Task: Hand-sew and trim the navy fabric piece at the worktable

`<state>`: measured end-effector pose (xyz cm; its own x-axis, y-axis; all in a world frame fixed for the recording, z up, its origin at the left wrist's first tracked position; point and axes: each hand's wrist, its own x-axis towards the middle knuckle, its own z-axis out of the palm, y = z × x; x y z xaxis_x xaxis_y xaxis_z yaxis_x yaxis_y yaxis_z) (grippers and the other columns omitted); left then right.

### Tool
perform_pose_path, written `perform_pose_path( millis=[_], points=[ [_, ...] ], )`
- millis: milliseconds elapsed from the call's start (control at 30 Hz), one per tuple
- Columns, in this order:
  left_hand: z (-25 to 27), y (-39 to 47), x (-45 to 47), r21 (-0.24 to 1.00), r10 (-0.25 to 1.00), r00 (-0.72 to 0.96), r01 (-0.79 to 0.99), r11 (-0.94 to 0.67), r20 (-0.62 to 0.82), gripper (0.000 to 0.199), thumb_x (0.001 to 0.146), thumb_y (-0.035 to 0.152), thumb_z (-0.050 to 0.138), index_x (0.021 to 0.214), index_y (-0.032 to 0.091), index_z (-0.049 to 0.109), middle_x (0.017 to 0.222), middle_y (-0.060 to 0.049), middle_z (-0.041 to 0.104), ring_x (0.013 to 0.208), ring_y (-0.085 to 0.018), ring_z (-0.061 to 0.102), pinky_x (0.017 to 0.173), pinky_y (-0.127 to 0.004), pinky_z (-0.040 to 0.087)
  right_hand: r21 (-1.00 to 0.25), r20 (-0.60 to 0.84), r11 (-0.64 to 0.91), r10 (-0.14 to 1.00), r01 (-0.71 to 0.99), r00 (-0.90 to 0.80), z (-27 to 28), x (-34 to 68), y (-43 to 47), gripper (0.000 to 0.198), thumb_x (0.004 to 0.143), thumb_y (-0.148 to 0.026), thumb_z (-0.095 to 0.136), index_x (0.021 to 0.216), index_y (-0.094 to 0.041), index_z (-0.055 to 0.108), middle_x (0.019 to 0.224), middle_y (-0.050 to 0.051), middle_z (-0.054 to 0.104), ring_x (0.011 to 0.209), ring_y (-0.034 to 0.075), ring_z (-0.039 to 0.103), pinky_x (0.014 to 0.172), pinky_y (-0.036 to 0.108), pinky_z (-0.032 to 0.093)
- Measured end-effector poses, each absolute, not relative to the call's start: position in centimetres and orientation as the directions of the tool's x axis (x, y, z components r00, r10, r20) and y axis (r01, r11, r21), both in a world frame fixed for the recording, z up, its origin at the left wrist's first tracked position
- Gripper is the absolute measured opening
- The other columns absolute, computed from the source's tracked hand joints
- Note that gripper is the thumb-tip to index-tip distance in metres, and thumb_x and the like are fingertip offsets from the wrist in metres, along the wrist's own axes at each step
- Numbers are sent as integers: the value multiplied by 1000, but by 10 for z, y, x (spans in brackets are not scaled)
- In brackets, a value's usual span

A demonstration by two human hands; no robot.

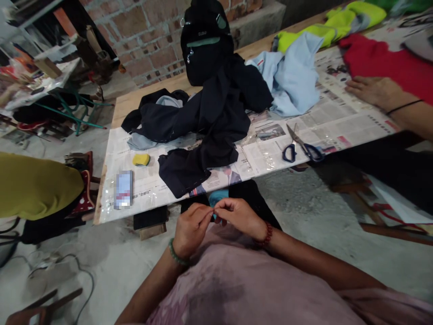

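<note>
My left hand (pixel 192 228) and my right hand (pixel 238 215) meet fingertip to fingertip in front of my lap, just off the table's near edge. Both are closed in a pinch, and whatever lies between the fingertips is too small to make out. A bright blue piece (pixel 218 197) shows right behind the fingers; whether they touch it I cannot tell. Closest on the table is a dark navy cloth garment (pixel 198 167), with light stitch marks along its edge. Scissors with dark blue handles (pixel 299 144) lie open to the right.
Newspaper under clear film covers the table (pixel 257 158). A yellow sponge (pixel 141 159) and a phone (pixel 123 189) lie at left. Behind are a black backpack (pixel 206 45), a light blue garment (pixel 294 76) and red cloth (pixel 385 63). Another person's hand (pixel 372 92) rests at right.
</note>
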<state>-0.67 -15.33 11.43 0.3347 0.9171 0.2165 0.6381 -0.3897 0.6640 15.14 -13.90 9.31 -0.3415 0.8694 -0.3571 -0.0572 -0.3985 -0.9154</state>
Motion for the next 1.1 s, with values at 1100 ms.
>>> perform_pose_path(
  millis=[1100],
  points=[
    [86, -157, 11, 738, 801, 333, -321, 593, -498, 20, 73, 32, 61, 76, 16, 49, 95, -4, 60, 46, -4, 54, 25, -11, 24, -689, -207, -527, 800, -497, -563, 86, 175, -142, 40, 70, -22, 63, 107, -24, 48, 129, 8, 45, 54, 5, 59, 56, 23, 51]
  ],
)
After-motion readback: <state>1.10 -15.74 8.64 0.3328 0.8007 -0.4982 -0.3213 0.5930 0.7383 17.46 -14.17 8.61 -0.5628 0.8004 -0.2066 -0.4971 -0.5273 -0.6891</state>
